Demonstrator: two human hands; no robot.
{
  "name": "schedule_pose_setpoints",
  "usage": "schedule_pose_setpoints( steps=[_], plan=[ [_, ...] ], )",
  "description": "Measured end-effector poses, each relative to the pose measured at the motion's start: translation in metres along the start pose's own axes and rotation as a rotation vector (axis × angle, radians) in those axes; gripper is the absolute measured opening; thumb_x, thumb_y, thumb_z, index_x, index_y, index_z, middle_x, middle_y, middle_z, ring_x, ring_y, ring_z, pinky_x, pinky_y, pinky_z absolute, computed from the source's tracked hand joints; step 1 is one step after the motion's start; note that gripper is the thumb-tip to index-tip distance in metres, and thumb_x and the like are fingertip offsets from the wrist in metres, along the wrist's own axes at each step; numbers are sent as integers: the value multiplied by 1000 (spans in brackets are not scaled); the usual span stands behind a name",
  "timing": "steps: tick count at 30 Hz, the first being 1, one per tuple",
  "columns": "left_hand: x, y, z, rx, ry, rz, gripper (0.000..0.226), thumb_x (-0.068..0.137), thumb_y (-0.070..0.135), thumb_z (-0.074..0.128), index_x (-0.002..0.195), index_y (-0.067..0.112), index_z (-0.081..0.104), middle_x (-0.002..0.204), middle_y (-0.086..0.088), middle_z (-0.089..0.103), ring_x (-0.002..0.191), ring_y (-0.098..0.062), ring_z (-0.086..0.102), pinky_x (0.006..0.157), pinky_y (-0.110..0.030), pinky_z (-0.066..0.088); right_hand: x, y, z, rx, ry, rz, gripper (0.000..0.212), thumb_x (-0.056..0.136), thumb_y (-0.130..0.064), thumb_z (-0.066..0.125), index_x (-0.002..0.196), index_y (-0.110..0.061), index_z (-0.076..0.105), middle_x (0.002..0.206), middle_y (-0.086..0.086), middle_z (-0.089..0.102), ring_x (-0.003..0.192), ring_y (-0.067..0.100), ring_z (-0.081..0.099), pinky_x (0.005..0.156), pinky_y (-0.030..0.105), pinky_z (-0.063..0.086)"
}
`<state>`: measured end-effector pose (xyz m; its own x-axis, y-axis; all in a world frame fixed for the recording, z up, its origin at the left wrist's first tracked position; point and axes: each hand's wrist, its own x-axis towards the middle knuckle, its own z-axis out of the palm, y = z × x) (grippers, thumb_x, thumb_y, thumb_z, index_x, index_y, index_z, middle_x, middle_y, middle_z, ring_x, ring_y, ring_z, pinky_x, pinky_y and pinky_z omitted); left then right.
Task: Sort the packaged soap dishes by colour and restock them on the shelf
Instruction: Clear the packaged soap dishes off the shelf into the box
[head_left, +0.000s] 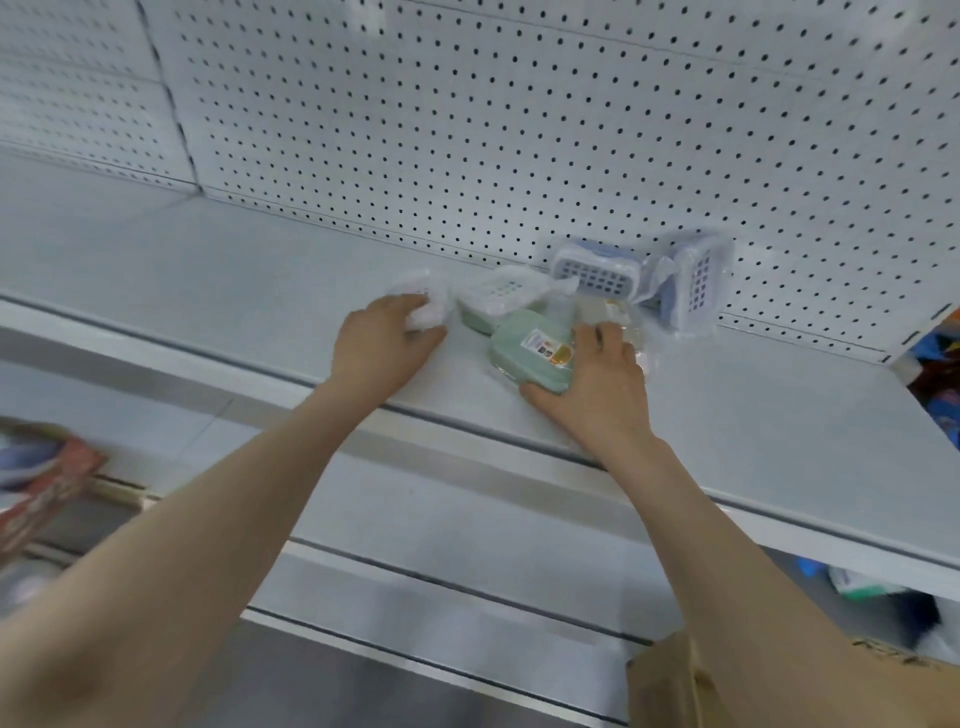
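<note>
- Shelf (208, 270), white metal w/ pegboard (519, 130) behind: all dishes are gathered in one cluster right of centre, toward the back.
- Cardboard box (727, 686): cut off at the lower right, contents not seen; prob. the stock source.
- Blue dishes (592, 273): two, wrapped, leaned side by side against the pegboard. They are judged to be grouped by colour already.
- Green dish (524, 353): laid label-up in front. A second green dish (493, 301) w/ white grid top sits just behind it, so greens are being paired.
- Right hand (597, 384): the green dish is gripped, thumb hooked at the near edge, fingers curled over the far side. Fingertips are partly lost in clear wrap.
- Left hand (387, 343): fingers are curled round a white dish (428, 306), just left of the greens, apparently to start a separate group. Most of it is hidden by fingers & blur.
</note>
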<state>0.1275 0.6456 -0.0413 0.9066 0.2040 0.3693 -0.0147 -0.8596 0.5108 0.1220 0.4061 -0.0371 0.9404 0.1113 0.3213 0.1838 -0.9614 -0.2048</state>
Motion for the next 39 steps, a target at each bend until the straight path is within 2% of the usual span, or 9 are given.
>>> schedule_pose_setpoints(
  steps=[3, 8, 12, 14, 18, 21, 29, 35, 39],
  plan=[
    [-11, -7, -19, -179, 50, -36, 51, 85, 59, 49, 110, 18, 64, 91, -11, 69, 91, -33, 61, 84, -39, 47, -2, -5, 1, 31, 66, -3, 81, 70, -56, 72, 132, -11, 47, 126, 12, 47, 109, 36, 46, 85, 42, 41],
    [-12, -34, -34, -494, 43, -290, 50, 89, 43, 41, 135, 23, 41, 109, -3, 62, 95, -29, 65, 92, -46, 50, -5, -26, 10, 86, -10, -51, 75, 74, -61, 66, 134, -21, 46, 125, 8, 49, 113, 34, 46, 92, 44, 42],
    [-14, -45, -37, -207, 80, -235, 50, 97, 20, 36, 147, 18, 33, 140, -14, 44, 121, -34, 49, 100, -41, 38, -1, -36, 17, 133, -119, -88, 74, 79, -66, 58, 139, -28, 39, 129, 7, 48, 115, 32, 45, 93, 44, 44],
    [-14, -42, -35, -65, 88, -156, 52, 97, 38, 39, 145, 17, 39, 144, -16, 41, 126, -39, 42, 102, -45, 36, 2, -40, 18, 138, -135, -90, 73, 79, -65, 58, 139, -29, 38, 129, 7, 48, 116, 33, 44, 93, 44, 44],
    [-13, -30, -19, 234, -140, -182, 88, 80, 74, 51, 146, 20, 31, 137, -16, 42, 122, -39, 44, 95, -47, 41, 7, -47, 18, 161, -156, -106, 73, 78, -63, 61, 139, -30, 38, 128, 8, 47, 113, 34, 45, 92, 45, 45],
    [-10, -30, -14, 171, -114, -202, 84, 79, 62, 61, 146, 21, 30, 122, -16, 48, 111, -40, 51, 88, -43, 44, 7, -50, 17, 179, -129, -111, 73, 77, -61, 63, 139, -30, 40, 124, 8, 46, 111, 32, 45, 91, 45, 46],
    [-65, -64, -51, -6, 194, -138, 73, 78, 46, 69, 141, 22, 42, 122, -9, 51, 103, -30, 55, 82, -33, 43, -4, -82, 20, 372, -32, -133, 75, 76, -60, 68, 140, -31, 42, 126, 7, 47, 114, 30, 45, 94, 38, 42],
    [-148, -126, -97, 20, 346, -351, 77, 78, 49, 70, 144, 21, 41, 134, -10, 48, 119, -27, 46, 93, -28, 34, -40, -171, 48, 528, -9, -287, 72, 73, -55, 73, 135, -28, 49, 122, 6, 51, 107, 28, 48, 86, 32, 39],
    [-205, -193, -122, 63, 397, -566, 80, 76, 56, 64, 145, 26, 38, 135, -7, 49, 120, -26, 42, 102, -38, 36, -76, -241, 76, 564, -23, -435, 73, 74, -58, 71, 135, -26, 49, 118, 4, 53, 104, 21, 45, 83, 27, 35]
  ],
)
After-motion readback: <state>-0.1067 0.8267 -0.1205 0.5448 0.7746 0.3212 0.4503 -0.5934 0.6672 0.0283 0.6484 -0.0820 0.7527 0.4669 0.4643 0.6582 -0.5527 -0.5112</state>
